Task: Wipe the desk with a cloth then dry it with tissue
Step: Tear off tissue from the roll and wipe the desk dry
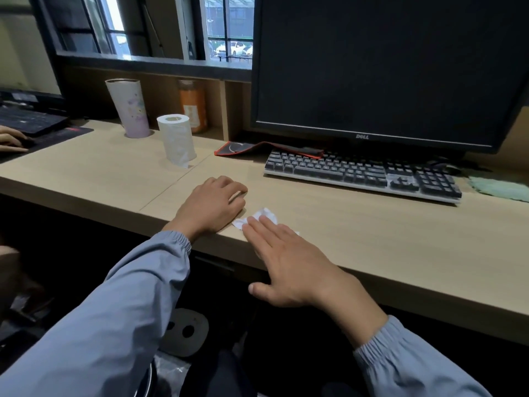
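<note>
Head view, nearest first: two blue-grey sleeves reach up to the front edge of the worktop (372,239). The right grip (289,253) lies flat with its fingers straight and together, the fingertips pressing down on a small crumpled white tissue (264,214). The thumb hangs off the front edge into the dark below. Most of the tissue shows just beyond those fingertips, and one corner pokes out to their left.

The left grip (213,206) rests knuckles-up on the worktop just left of the tissue, its fingers loosely curled and holding nothing. Its outer edge is beside the tissue's left corner; whether they touch I cannot tell.

Beyond the left grip a roll of tissue paper (176,138) stands upright with a loose end trailing at its base. Farther back and a little left of it stands a pale tall cup (128,107), and behind the roll an orange jar (193,106) sits in a recess.

Beyond and to the right of the right grip lies a dark keyboard (363,174), with a red-edged mat (257,149) bunched at its far left corner. A pale green cloth (501,189) lies well to the right, past the keyboard's right end. Behind the keyboard a dark monitor (386,67) stands switched off. Far to the left of both grips, another person's hand (11,140) rests beside a second keyboard (28,120).
</note>
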